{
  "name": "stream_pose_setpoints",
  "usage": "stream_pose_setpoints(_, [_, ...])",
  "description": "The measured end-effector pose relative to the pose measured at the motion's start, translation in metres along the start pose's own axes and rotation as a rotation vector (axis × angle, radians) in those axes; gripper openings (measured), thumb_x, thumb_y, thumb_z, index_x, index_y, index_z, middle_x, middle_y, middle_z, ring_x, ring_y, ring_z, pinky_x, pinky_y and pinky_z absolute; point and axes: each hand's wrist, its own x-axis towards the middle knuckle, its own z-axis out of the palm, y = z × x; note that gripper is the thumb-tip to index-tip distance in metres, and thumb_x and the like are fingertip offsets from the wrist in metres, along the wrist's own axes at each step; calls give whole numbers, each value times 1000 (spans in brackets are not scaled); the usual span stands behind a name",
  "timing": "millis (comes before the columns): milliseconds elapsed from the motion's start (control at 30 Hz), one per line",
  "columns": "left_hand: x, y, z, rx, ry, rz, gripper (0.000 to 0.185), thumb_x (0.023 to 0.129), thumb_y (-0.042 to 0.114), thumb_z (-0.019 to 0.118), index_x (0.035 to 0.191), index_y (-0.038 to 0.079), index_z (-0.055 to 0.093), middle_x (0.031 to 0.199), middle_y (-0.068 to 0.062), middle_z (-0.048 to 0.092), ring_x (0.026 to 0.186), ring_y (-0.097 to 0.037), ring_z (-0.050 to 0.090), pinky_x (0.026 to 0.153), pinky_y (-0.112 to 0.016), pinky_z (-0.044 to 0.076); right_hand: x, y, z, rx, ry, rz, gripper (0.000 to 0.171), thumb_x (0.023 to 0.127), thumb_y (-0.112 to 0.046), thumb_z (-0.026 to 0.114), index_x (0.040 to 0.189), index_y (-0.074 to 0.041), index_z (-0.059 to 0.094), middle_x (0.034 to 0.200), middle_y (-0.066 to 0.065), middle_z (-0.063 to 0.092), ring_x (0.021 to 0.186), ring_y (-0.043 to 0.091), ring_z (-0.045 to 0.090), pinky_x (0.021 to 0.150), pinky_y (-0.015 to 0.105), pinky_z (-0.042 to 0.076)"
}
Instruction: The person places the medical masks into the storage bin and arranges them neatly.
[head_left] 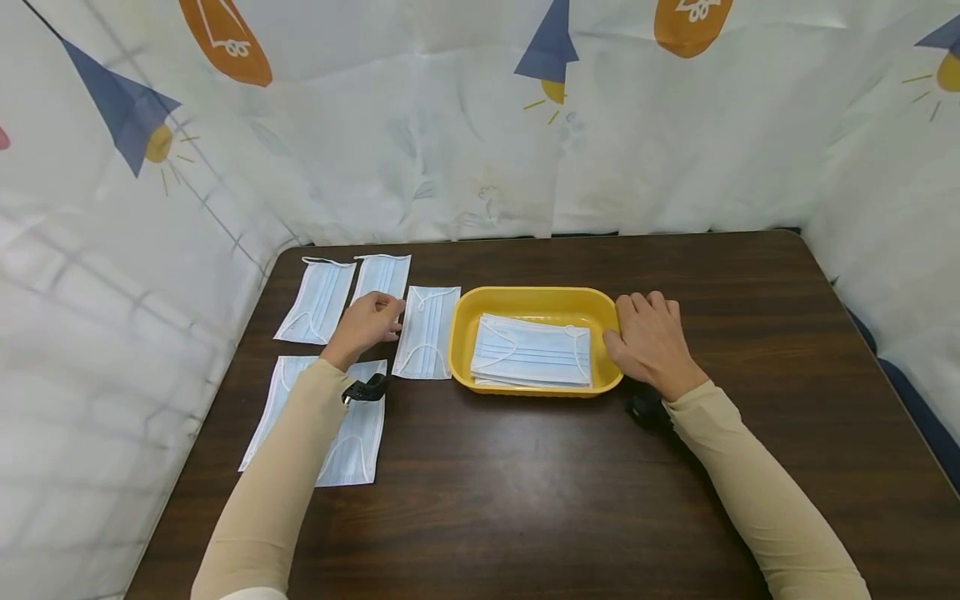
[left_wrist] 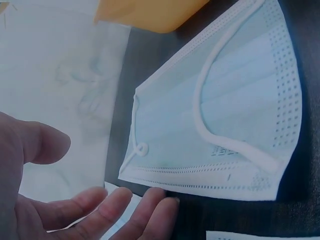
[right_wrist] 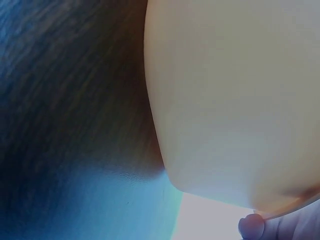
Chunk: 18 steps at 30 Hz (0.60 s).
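Observation:
My left hand [head_left: 369,325] hovers among pale blue face masks, its thumb and fingers apart in the left wrist view and nothing between them. Closest to its fingertips is a face mask [left_wrist: 240,100] with white ear loops, lying just left of the yellow tray [head_left: 536,293]. My right hand [head_left: 651,343] grips the tray's right end, thumb at the rim. In the right wrist view the tray's outer wall [right_wrist: 225,100] fills much of the picture, with a fingertip [right_wrist: 251,226] at its edge. Inside the tray lies a stack of face masks [head_left: 532,350].
More masks lie on the dark wooden table [head_left: 525,500]: one at the back left [head_left: 318,300], another beside it [head_left: 384,273], and others under the left forearm, including one near the front [head_left: 352,454]. A printed white curtain [head_left: 450,125] hangs behind the table.

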Motion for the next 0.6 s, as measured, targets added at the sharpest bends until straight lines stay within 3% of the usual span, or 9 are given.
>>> stream_pose_setpoints(167, [0, 0, 4, 48, 12, 9, 55, 105, 37, 48, 142, -4, 48, 135, -24, 61, 116, -35, 71, 98, -42, 58, -1, 1, 0, 7, -3, 6, 29, 96, -27, 44, 102, -1, 56, 89, 13, 54, 88, 35, 40, 84, 51, 30])
stream_pose_setpoints(333, [3, -1, 10, 221, 59, 50, 54, 100, 37, 54, 137, -2, 53, 130, -22, 66, 116, -35, 68, 98, -47, 53, -1, 2, 1, 16, 7, 4, 25, 95, -26, 44, 97, -3, 55, 86, 12, 52, 87, 35, 40, 84, 52, 30])
stream_pose_setpoints(433, [5, -1, 13, 304, 79, 69, 54, 94, 30, 63, 136, -1, 53, 130, -21, 66, 118, -38, 64, 101, -52, 51, -2, 2, 1, 25, 21, 1, 22, 94, -25, 45, 93, -4, 54, 84, 11, 51, 86, 34, 40, 82, 52, 30])
stream_pose_setpoints(600, [6, -1, 18, 332, 76, 79, 56, 88, 15, 69, 138, -1, 51, 129, -22, 64, 111, -37, 63, 97, -49, 52, -1, 2, 3, 29, 26, -2, 22, 94, -25, 45, 92, -5, 54, 84, 11, 51, 85, 34, 40, 83, 52, 30])
